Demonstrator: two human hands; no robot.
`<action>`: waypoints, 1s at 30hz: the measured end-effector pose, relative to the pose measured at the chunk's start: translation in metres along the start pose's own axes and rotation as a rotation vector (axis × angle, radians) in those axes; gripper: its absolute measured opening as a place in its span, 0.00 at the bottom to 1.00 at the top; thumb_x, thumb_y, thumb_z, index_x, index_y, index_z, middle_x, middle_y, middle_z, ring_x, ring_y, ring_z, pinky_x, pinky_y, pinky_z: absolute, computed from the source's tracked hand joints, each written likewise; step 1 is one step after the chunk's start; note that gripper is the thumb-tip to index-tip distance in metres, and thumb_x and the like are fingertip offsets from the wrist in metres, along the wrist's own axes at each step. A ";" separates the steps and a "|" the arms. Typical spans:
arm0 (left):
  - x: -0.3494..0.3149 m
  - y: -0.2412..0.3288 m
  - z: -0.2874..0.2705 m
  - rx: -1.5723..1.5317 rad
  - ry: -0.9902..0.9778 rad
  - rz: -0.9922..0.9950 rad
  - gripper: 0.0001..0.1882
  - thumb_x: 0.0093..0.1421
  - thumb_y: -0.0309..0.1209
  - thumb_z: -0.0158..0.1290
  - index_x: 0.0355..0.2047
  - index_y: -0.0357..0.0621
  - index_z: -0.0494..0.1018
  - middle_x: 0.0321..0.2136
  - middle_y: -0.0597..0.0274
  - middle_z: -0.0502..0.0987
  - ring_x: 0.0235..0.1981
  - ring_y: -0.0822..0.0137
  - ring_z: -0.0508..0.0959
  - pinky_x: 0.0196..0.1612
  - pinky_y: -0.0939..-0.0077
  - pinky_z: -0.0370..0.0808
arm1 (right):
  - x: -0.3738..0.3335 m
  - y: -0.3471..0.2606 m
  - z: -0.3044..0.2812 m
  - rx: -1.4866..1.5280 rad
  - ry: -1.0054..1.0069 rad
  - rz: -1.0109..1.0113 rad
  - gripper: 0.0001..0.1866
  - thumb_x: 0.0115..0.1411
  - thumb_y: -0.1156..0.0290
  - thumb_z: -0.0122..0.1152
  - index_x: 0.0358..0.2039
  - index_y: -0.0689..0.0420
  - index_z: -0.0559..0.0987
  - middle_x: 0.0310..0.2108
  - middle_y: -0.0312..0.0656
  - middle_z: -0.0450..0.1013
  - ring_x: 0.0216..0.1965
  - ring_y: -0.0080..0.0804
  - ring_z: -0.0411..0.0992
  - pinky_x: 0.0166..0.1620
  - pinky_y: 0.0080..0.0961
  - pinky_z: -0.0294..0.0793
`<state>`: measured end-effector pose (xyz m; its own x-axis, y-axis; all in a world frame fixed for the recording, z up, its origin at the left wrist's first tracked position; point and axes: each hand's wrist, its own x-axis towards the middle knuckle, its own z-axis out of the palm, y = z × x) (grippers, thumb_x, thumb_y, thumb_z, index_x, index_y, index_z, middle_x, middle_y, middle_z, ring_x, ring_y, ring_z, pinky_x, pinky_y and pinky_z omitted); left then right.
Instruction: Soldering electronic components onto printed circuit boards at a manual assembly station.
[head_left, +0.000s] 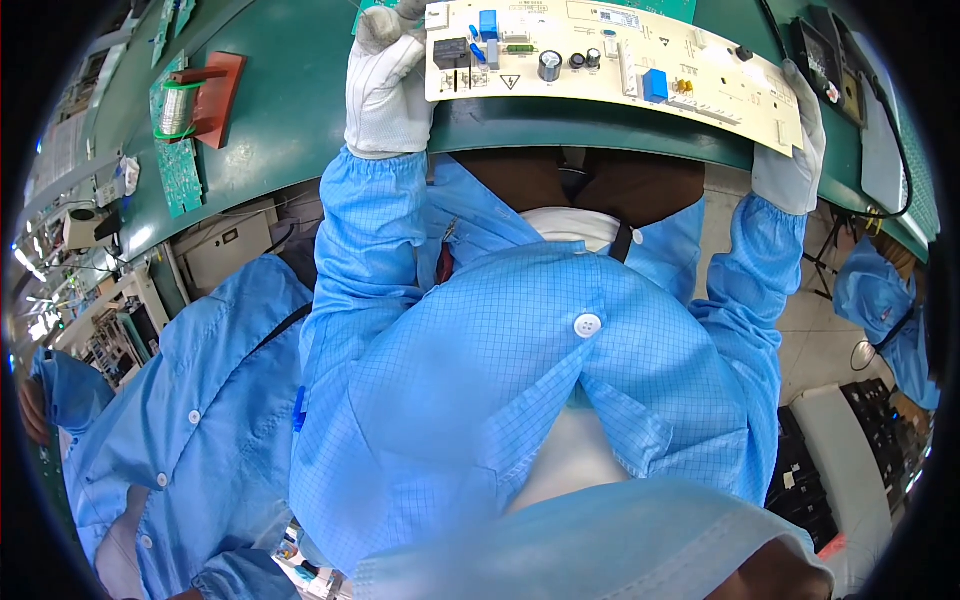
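Note:
A long cream circuit board point(590, 85) spans the top of the view, held up above the table's near edge. Blue, black and white parts stand on its upward face, among them round capacitors and a black relay. My left hand point(388, 90), in a white glove, grips the board's left end. At the right end, my right hand point(795, 150), gloved too, is closed on the edge, its fingers partly hidden behind the board. Behind the board a green circuit board point(655, 10) shows in part.
On the green table point(290, 110) at left stand a spool of solder wire point(178, 112) on a red holder point(220, 100) and a narrow green board point(180, 180). A black cable point(905, 170) and dark equipment point(820, 55) lie at right. A co-worker in blue point(190, 400) sits close at left.

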<state>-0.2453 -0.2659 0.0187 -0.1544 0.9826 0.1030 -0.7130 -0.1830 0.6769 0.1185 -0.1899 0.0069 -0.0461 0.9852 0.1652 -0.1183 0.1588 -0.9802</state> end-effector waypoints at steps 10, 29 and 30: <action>-0.001 -0.003 -0.008 -0.014 0.031 -0.006 0.17 0.52 0.24 0.61 0.32 0.51 0.62 0.46 0.59 0.72 0.48 0.62 0.74 0.52 0.65 0.74 | 0.000 -0.003 0.001 -0.333 -0.036 -0.129 0.22 0.62 0.78 0.55 0.57 0.67 0.68 0.53 0.49 0.71 0.52 0.33 0.71 0.58 0.26 0.69; 0.005 -0.004 -0.034 -0.097 -0.104 -0.005 0.08 0.58 0.20 0.51 0.37 0.43 0.66 0.51 0.47 0.69 0.51 0.56 0.73 0.54 0.60 0.75 | 0.002 0.008 -0.008 -0.337 -0.041 -0.212 0.23 0.61 0.79 0.54 0.58 0.66 0.67 0.55 0.49 0.69 0.55 0.33 0.69 0.59 0.27 0.68; 0.003 -0.003 -0.030 -0.117 -0.100 0.003 0.08 0.58 0.20 0.51 0.37 0.43 0.66 0.51 0.47 0.68 0.52 0.56 0.73 0.54 0.61 0.75 | 0.004 0.008 -0.008 0.008 -0.035 -0.081 0.23 0.63 0.77 0.52 0.58 0.67 0.67 0.57 0.49 0.67 0.56 0.35 0.68 0.60 0.29 0.67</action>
<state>-0.2642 -0.2630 -0.0056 -0.0921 0.9792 0.1805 -0.7886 -0.1825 0.5872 0.1254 -0.1845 -0.0009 -0.0705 0.9663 0.2475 -0.1310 0.2370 -0.9626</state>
